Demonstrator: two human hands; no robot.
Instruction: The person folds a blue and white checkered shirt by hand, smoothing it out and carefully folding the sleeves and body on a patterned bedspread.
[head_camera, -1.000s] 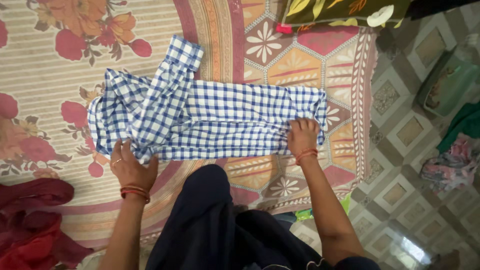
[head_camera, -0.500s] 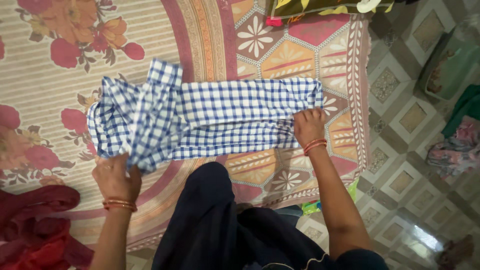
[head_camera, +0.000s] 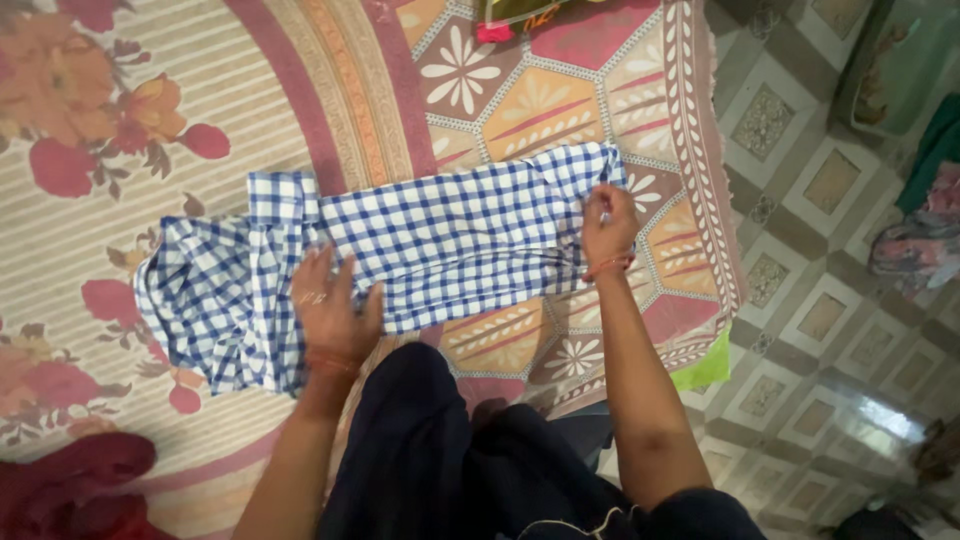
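Patterned tiles (head_camera: 800, 200) floor the room beside a floral bedspread (head_camera: 120, 230). On it lies a blue checked shirt (head_camera: 450, 240), partly folded. Left hand (head_camera: 333, 318) presses flat, fingers spread, near its middle. Right hand (head_camera: 607, 228) pinches its far right edge. Red cloth (head_camera: 70, 490) sits lower left.

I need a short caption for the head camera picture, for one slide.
Left hand flat on a blue checked shirt on a patterned mat; right hand pinches its far end.
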